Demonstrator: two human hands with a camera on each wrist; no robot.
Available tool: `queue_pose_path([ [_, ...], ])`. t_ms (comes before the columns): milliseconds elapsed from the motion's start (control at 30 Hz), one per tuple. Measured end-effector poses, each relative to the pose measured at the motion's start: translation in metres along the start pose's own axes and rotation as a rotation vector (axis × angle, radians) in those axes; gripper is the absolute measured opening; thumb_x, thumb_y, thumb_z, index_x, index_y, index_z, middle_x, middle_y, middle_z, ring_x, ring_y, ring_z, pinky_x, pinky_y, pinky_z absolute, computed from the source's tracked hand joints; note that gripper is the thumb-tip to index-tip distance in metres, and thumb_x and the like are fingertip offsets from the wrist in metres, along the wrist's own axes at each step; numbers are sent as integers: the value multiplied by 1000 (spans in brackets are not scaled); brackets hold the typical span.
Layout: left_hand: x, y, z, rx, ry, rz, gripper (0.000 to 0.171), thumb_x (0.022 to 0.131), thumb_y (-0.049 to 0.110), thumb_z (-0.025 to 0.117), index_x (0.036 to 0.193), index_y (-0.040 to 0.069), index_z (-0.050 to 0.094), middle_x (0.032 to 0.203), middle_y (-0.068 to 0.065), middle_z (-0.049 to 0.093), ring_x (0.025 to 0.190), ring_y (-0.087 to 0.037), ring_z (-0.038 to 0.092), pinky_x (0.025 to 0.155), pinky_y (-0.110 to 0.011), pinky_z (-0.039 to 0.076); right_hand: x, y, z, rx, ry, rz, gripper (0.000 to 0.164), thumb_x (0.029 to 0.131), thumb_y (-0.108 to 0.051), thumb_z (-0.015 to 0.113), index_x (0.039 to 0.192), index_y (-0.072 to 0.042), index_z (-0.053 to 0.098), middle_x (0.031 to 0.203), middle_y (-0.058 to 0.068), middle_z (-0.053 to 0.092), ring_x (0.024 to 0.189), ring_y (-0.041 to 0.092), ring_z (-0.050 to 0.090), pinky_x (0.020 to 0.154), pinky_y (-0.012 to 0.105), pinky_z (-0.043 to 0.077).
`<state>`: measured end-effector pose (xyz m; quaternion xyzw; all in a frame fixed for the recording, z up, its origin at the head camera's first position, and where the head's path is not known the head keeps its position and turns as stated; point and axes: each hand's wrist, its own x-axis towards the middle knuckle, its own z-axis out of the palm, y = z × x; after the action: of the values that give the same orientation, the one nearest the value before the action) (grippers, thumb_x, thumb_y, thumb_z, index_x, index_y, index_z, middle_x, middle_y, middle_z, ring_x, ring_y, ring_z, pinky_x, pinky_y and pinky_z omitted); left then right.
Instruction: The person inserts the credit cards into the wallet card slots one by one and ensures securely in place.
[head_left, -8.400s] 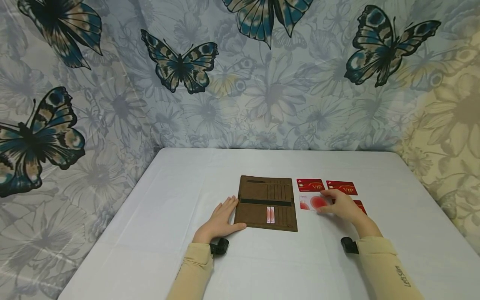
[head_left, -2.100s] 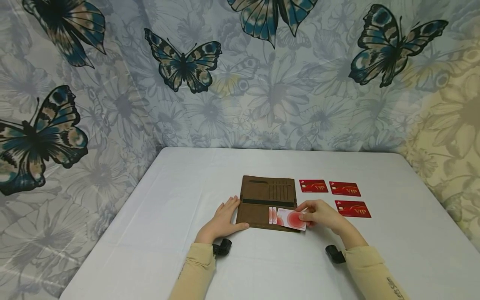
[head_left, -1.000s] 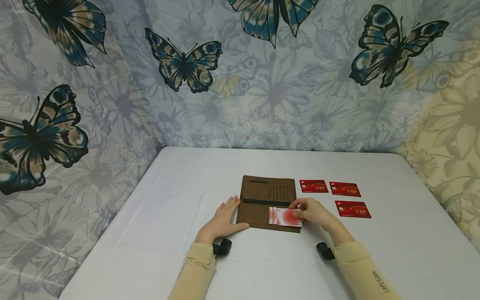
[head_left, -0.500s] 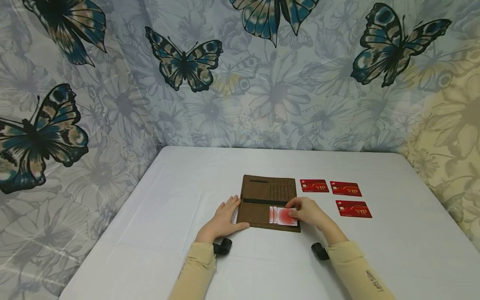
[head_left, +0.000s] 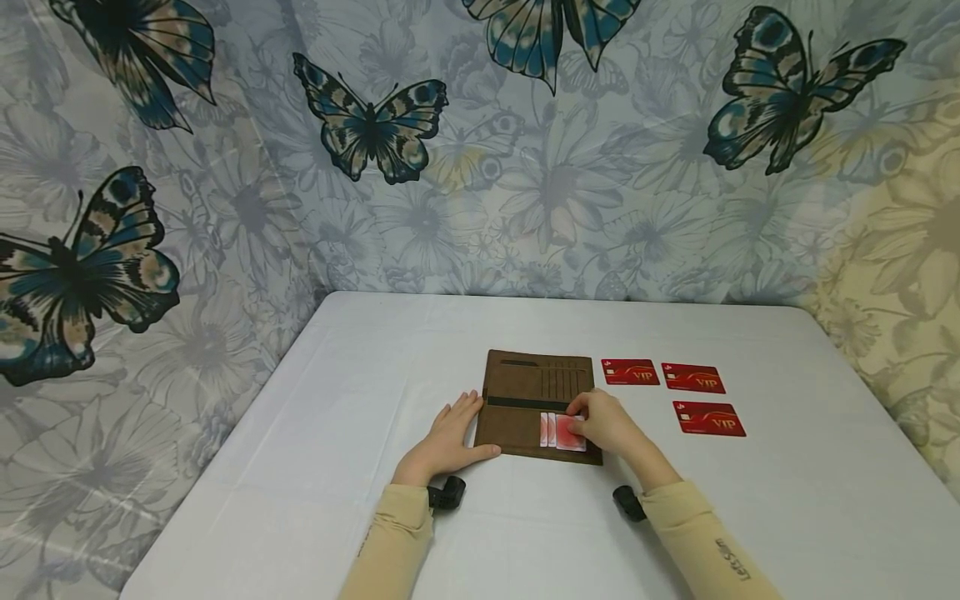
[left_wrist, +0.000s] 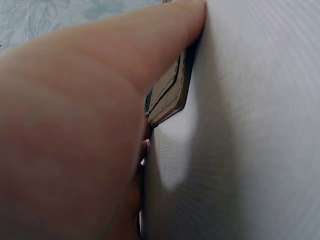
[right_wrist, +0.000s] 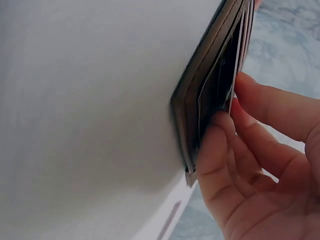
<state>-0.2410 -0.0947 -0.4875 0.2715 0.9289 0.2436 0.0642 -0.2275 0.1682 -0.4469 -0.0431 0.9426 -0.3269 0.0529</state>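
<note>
A brown wallet point(head_left: 517, 433) lies spread flat on the white table, its card slots showing on the right side. My right hand point(head_left: 611, 425) pinches a pink and white card point(head_left: 567, 433) that sits partly inside a slot of the lower half. The right wrist view shows thumb and fingers point(right_wrist: 265, 107) on the card's edge beside the dark slot opening. Two similar card strips point(head_left: 547, 429) stick out just left of it. My left hand point(head_left: 442, 442) rests at the wallet's left edge with fingers extended; in the left wrist view the hand hides most of the wallet point(left_wrist: 167, 100).
Three red VIP cards lie right of the wallet: one at the back point(head_left: 630, 372), one farther right point(head_left: 693, 377), one nearer the front point(head_left: 709, 418). A butterfly-patterned cloth point(head_left: 555, 192) hangs behind the white table point(head_left: 300, 500).
The right hand has picked the pink and white card from the table, carried it left to the wallet and slid it leftward into the slot. The left hand stays at the wallet's edge.
</note>
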Motion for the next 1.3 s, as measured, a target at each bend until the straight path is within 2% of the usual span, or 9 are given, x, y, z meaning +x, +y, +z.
queue_pose_path([
  [333, -1, 0, -1, 1, -4, -7, 90, 74, 62, 49, 138, 5, 20, 143, -7, 11, 129, -17, 5, 103, -37, 3, 3, -7, 7, -36, 44, -56, 7, 72, -6, 67, 77, -3, 63, 75, 7, 46, 63, 17, 44, 50, 26, 39],
  [700, -1, 1, 0, -9, -2, -2, 89, 74, 60, 51, 138, 6, 19, 143, -6, 11, 129, -16, 5, 103, -37, 2, -1, -9, 6, -76, 54, -18, 9, 73, -10, 68, 78, -5, 63, 74, 5, 47, 65, 17, 45, 53, 27, 40],
  [1000, -1, 0, -1, -4, -3, -7, 90, 74, 62, 50, 138, 6, 19, 143, -5, 11, 129, -15, 5, 103, -37, 3, -4, -4, 2, -7, 33, -11, 19, 73, -10, 68, 90, -3, 63, 81, 5, 55, 73, 17, 50, 64, 32, 46],
  [1133, -1, 0, 0, -4, 0, -8, 91, 73, 64, 49, 138, 6, 20, 143, -6, 12, 129, -15, 5, 103, -37, 3, -8, -3, 0, 33, 23, -17, 24, 72, -9, 69, 94, -1, 62, 81, 5, 57, 71, 16, 50, 62, 29, 47],
  [1300, 0, 0, 0, 3, -2, -8, 91, 73, 65, 47, 138, 7, 19, 143, -5, 11, 129, -15, 5, 103, -37, 3, -15, 0, -4, 57, 3, -71, 28, 71, -4, 69, 96, 3, 61, 82, 6, 57, 68, 15, 50, 58, 25, 47],
])
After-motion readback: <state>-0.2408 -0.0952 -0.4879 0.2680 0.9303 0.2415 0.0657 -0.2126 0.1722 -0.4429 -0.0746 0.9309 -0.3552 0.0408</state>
